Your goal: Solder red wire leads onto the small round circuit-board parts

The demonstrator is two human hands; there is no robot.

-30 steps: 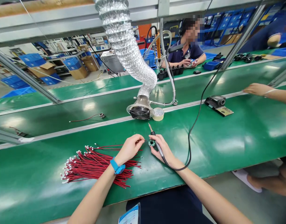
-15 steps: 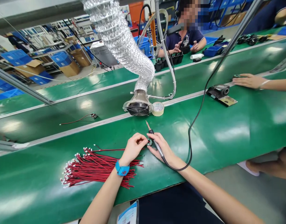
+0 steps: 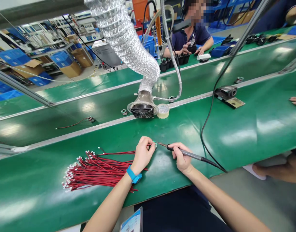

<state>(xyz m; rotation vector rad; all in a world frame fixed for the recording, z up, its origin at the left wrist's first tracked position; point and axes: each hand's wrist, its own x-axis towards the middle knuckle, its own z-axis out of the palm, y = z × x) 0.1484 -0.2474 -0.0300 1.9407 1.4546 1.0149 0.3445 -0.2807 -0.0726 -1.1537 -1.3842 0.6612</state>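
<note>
My left hand (image 3: 143,154), with a blue watch on its wrist, pinches a red wire against a small round green part (image 3: 155,144). My right hand (image 3: 181,157) grips a soldering iron (image 3: 190,154) by its dark and grey handle. The iron points left, its tip just short of the green part. A large bundle of red wires with white connectors (image 3: 97,172) lies on the green mat, partly beneath my left wrist.
A fan on a silver duct (image 3: 143,109) and a tape roll (image 3: 163,111) stand beyond my hands. Small coil parts (image 3: 124,112) lie on the green belt. A black holder (image 3: 226,93) is at right. A person (image 3: 192,40) handles black parts across the belt.
My right hand has moved right and turned the iron from upright to nearly level. Coil parts now show on the belt. At right, another person's hand has drawn back from the belt.
</note>
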